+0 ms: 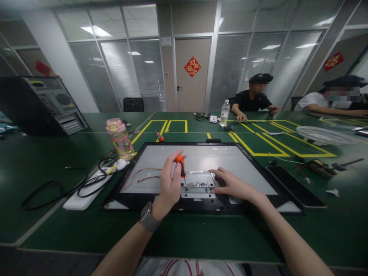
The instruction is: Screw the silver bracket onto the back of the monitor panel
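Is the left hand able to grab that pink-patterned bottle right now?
Probably not yet: the left hand is holding the orange screwdriver. Otherwise the way looks free, with only the flat panel and thin wires lying towards the bottle.

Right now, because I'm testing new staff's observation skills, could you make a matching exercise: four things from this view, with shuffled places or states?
Things
1. Orange-and-black screwdriver
2. White-capped clear plastic bottle
3. Long white plastic power strip
4. Flat black rectangular device

Places or states
A. Lying right of the black-framed grey panel
B. Standing toward the far side of the green table
C. Crossed by a black cable
D. In the left hand's grip

Pairs: 1-D, 2-B, 3-C, 4-A
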The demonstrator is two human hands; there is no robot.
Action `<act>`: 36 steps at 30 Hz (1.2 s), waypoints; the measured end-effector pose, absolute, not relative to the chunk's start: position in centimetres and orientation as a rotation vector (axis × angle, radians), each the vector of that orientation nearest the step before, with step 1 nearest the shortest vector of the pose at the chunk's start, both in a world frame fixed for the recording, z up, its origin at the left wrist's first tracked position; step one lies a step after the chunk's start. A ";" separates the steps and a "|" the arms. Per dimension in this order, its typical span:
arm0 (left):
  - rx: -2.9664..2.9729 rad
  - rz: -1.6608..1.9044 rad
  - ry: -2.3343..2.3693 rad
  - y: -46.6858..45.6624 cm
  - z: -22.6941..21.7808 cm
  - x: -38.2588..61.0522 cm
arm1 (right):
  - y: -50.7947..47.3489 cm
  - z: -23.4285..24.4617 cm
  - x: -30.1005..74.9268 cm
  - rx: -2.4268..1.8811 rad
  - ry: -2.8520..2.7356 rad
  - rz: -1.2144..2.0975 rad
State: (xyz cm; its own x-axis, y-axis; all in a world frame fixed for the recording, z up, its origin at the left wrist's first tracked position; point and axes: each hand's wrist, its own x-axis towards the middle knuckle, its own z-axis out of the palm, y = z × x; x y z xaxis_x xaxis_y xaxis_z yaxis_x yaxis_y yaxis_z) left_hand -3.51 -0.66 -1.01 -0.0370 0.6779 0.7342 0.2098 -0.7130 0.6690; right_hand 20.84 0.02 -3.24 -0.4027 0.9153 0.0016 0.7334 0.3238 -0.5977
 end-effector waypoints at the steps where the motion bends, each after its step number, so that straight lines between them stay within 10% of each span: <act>1: 1.860 1.826 0.947 -0.6 -1.1 -3.5 | 0.0 -3.2 20.8 -1.473 -2.255 0.747; 36: 2.117 1.837 1.049 -0.4 0.1 -3.7 | -0.1 -2.9 20.7 -1.487 -2.262 0.737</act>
State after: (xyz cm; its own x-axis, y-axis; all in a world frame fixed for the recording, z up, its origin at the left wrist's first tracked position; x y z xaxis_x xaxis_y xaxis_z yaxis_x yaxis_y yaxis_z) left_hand -3.70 -0.43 0.05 0.0064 0.5841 0.8117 0.4019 -0.7448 0.5327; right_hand 20.72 -0.10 -2.92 -0.3983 0.9172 -0.0049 0.7440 0.3199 -0.5866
